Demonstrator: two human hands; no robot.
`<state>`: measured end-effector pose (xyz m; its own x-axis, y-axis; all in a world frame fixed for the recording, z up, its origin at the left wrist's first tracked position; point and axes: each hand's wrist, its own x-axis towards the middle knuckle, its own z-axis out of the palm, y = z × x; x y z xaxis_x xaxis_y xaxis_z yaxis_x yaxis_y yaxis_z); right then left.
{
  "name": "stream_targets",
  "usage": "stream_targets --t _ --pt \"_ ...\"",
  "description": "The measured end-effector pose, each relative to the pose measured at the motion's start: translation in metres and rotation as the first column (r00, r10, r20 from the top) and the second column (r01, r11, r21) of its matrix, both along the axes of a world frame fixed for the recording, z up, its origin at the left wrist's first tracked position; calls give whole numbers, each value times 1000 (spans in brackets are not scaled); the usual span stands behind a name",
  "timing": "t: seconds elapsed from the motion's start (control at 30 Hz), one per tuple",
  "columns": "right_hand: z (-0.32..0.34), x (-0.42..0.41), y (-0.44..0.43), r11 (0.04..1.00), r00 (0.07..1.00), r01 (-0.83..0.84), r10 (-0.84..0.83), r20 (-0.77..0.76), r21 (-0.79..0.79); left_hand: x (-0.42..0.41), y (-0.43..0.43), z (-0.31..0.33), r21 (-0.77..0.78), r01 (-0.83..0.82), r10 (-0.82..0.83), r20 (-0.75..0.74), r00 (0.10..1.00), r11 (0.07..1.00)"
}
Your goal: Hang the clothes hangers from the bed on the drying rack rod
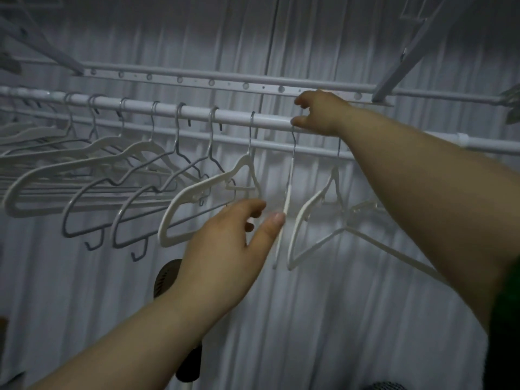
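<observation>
A white drying rack rod [230, 115] runs across the view with several white and grey hangers hooked on it. My right hand [319, 114] is up at the rod, its fingers curled round the metal hook of a white hanger [287, 198] that hangs edge-on to me. Lower down, my left hand [233, 249] touches that hanger's body, thumb against its edge and fingers loosely bent. Another white hanger [318, 209] hangs just to the right, partly behind my right forearm. The nearest white hanger on the left [197, 198] hangs close to my left hand.
A perforated rail [197, 80] and a thinner bar [197, 135] run parallel to the rod. Slanted rack struts [416, 49] rise at the upper right. White curtains fill the background. A dark fan-like object [168, 274] stands below the hangers.
</observation>
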<state>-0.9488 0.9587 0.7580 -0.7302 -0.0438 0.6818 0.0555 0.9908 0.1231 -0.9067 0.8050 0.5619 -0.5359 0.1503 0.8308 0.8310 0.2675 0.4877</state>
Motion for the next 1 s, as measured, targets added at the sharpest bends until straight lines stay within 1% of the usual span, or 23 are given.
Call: stream_targets --t 0.07,0.2,0.37,0.53,0.6,0.67,0.8,0.93,1.0 --pt "-1 -9 -6 1000 999 29 -29 37 13 -1 1 0 -14 0 0 21 1000 1000" --pt "-1 -24 -9 993 994 91 -95 51 77 0 5 -2 -10 25 -24 64 998 1000" --pt "0 -33 -3 990 990 134 -135 26 38 1 18 -4 -78 58 -49 113 992 995" --pt "-1 -30 3 986 986 161 -162 47 43 9 30 0 -122 146 -119 205 971 982" --pt "-3 -28 2 985 984 169 -171 41 41 11 37 7 -111 230 -188 302 934 967" --pt "-4 -28 2 983 984 175 -177 25 46 9 46 16 -56 325 -282 372 884 944" --pt "-3 -27 3 979 980 191 -194 39 75 5 63 37 -36 386 -326 467 822 922" --pt "0 -21 4 983 978 160 -170 122 90 6 71 53 92 477 -440 565 698 874" --pt "2 -18 6 983 977 154 -166 133 99 8 71 55 102 492 -452 587 672 865"
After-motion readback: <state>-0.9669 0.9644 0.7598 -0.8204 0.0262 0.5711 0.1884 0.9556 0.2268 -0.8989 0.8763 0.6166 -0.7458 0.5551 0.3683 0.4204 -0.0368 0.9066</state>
